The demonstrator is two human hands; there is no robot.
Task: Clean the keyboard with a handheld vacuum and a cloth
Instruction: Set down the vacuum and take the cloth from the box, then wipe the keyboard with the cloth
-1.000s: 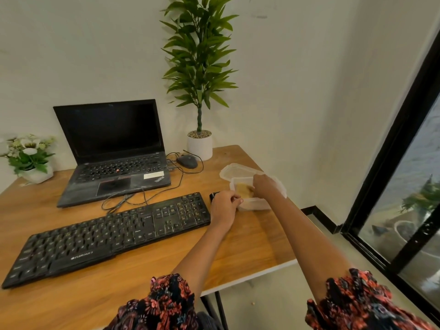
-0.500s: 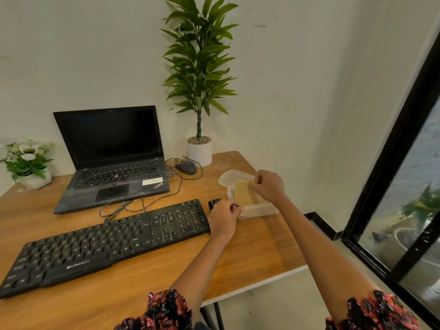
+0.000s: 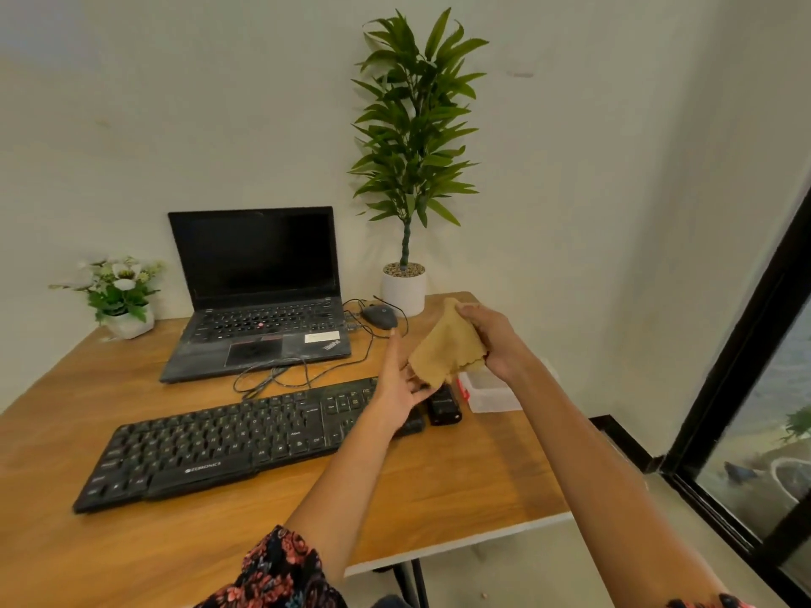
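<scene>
A tan cloth point(image 3: 447, 346) hangs in the air above the desk's right side, pinched at its top corner by my right hand point(image 3: 493, 340). My left hand point(image 3: 397, 379) is raised under the cloth with fingers spread, touching its lower edge. The black external keyboard point(image 3: 228, 445) lies on the wooden desk point(image 3: 461, 489), its right end under my left hand. A small black device point(image 3: 444, 405), possibly the handheld vacuum, lies just right of the keyboard.
A clear plastic container point(image 3: 489, 392) stands at the desk's right edge beneath my right hand. An open black laptop point(image 3: 259, 296), a mouse point(image 3: 379, 316) with loose cables, a tall potted plant point(image 3: 406, 168) and a small flower pot point(image 3: 120, 296) line the back.
My right hand lifted the cloth out of the plastic container and raised it. My left hand left the black device by the keyboard and rose to the cloth's lower edge.
</scene>
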